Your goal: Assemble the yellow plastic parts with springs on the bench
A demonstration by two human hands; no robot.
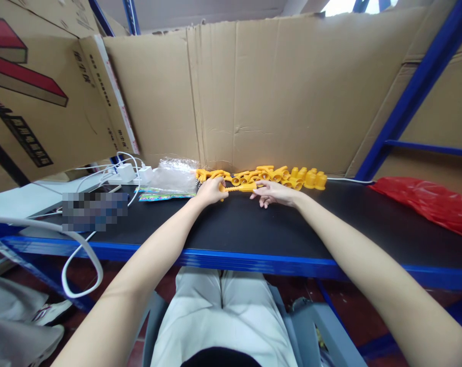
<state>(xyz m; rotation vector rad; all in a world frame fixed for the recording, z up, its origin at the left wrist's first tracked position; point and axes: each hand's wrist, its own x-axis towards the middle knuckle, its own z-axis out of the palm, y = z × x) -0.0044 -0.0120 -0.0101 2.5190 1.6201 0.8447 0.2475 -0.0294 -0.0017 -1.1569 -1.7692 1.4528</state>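
Observation:
A long yellow plastic piece [240, 188] lies level between my hands, narrow and ribbed on the left, wider on the right. My left hand [211, 191] is closed round its left end. At the other end, the thumb and forefinger of my right hand [274, 192] pinch the piece, with the remaining fingers loosely spread below. Just behind them runs a pile of yellow plastic parts [277, 176], some branched, some with round open ends. Several yellow bottle-shaped parts [310, 178] stand at its right end. Clear plastic bags [173, 178] with a colourful edge lie beside my left hand.
The black tabletop [254, 229] has a blue metal front edge [254, 259]. On the left are white chargers [126, 173] with cables, a white board [43, 196] and a looping white cable [95, 260]. A red plastic bag [426, 201] lies right. Cardboard [284, 92] walls the back.

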